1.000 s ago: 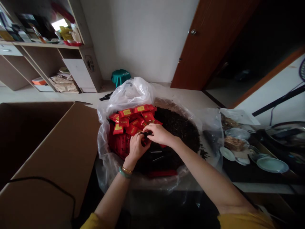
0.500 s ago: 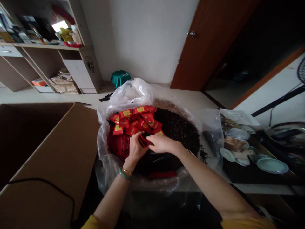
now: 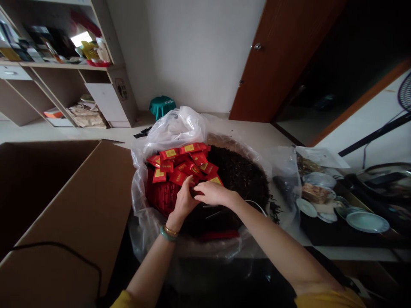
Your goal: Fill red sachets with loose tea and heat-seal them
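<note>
My left hand (image 3: 185,197) and my right hand (image 3: 212,193) meet over the front of a wide round container. Their fingers close round a small red packet, mostly hidden between them. Just beyond the fingers lies a pile of red foil packets (image 3: 176,176) with yellow labels. Left of my left hand are neatly stacked dark red packets (image 3: 160,194). Dark dried leaves, like loose tea (image 3: 239,173), fill the container's right side. Below my right hand, a thin metal tool (image 3: 213,212) and a curved white rim partly show.
A clear plastic liner (image 3: 138,214) hangs over the container's edge. On the left stands an open cardboard box (image 3: 80,209) with a black cable across it. At right a dark table holds a pale plate (image 3: 367,222) and lidded tubs. A brown door (image 3: 272,55) is behind.
The red packet showed between my hands before and is now almost covered by my fingers. My right hand has shifted slightly left, bringing the fingers closer together.
</note>
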A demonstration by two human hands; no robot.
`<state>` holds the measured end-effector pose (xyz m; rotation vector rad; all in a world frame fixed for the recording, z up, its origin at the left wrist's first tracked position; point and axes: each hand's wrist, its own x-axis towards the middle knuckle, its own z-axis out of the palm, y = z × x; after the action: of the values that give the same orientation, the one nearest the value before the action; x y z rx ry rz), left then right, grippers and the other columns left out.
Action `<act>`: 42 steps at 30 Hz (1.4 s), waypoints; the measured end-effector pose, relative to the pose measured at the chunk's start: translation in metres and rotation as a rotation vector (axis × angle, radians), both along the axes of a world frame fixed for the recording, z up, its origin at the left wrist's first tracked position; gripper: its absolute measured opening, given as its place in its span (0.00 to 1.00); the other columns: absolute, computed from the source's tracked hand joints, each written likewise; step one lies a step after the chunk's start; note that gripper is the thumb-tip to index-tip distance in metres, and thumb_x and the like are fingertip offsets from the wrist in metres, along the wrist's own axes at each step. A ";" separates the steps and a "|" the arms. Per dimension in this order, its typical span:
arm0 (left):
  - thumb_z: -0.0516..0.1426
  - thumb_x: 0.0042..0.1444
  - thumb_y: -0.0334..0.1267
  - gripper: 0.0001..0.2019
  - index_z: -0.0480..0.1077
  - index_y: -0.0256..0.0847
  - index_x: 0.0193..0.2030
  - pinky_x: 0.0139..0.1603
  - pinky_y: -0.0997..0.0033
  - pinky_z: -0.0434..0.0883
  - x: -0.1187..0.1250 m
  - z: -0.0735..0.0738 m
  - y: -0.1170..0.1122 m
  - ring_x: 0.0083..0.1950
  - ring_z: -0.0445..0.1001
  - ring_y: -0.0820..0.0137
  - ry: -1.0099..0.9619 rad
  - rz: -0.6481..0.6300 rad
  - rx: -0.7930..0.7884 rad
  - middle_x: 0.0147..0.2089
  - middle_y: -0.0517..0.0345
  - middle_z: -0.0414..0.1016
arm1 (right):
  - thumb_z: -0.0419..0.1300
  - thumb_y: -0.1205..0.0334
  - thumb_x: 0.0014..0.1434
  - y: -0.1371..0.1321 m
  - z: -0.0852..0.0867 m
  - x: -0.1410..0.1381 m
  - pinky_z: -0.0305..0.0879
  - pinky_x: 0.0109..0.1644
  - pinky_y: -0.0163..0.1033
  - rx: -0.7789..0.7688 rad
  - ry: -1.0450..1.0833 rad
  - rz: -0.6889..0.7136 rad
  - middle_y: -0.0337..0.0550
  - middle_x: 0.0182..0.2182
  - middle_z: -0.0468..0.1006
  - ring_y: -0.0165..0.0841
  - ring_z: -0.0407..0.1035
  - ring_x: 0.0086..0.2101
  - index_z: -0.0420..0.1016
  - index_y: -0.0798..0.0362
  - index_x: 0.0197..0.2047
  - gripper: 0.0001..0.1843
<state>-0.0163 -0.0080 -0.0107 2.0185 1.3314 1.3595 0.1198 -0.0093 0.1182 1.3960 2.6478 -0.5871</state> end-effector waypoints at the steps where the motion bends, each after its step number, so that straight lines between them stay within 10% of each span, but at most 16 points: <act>1: 0.65 0.43 0.34 0.38 0.54 0.40 0.61 0.45 0.64 0.73 0.000 -0.001 0.001 0.45 0.75 0.64 -0.005 -0.010 -0.011 0.46 0.51 0.73 | 0.55 0.60 0.60 0.000 -0.001 0.000 0.64 0.41 0.36 -0.004 -0.018 0.000 0.49 0.43 0.80 0.39 0.74 0.42 0.77 0.53 0.43 0.13; 17: 0.66 0.41 0.39 0.42 0.51 0.40 0.62 0.42 0.64 0.73 0.001 -0.003 0.001 0.44 0.75 0.63 -0.086 0.099 -0.071 0.45 0.50 0.72 | 0.57 0.68 0.58 -0.014 0.005 0.018 0.65 0.53 0.39 0.115 0.348 -0.069 0.48 0.52 0.74 0.36 0.71 0.49 0.73 0.52 0.54 0.20; 25: 0.65 0.40 0.35 0.41 0.53 0.39 0.61 0.43 0.64 0.73 0.000 -0.002 0.001 0.42 0.75 0.65 -0.086 0.026 -0.091 0.44 0.51 0.73 | 0.53 0.61 0.63 -0.013 -0.010 -0.001 0.68 0.40 0.41 0.228 -0.061 -0.011 0.53 0.42 0.78 0.43 0.75 0.39 0.78 0.57 0.43 0.14; 31: 0.63 0.46 0.43 0.26 0.66 0.39 0.53 0.51 0.62 0.70 -0.002 0.015 0.001 0.49 0.74 0.62 -0.334 -0.142 -0.238 0.49 0.49 0.75 | 0.52 0.66 0.64 0.000 -0.004 0.014 0.65 0.46 0.37 0.266 0.043 -0.031 0.52 0.41 0.78 0.37 0.73 0.42 0.78 0.57 0.42 0.13; 42: 0.67 0.39 0.48 0.18 0.70 0.38 0.31 0.31 0.76 0.69 -0.003 0.026 0.002 0.27 0.72 0.75 -0.904 -0.173 -0.534 0.28 0.63 0.74 | 0.59 0.66 0.59 0.004 -0.012 0.018 0.65 0.47 0.37 0.351 0.485 -0.130 0.46 0.39 0.79 0.33 0.73 0.40 0.76 0.54 0.42 0.08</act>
<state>-0.0193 -0.0059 0.0153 0.9364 0.9140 1.3733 0.1375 -0.0050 0.1064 1.7147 3.1825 -0.5498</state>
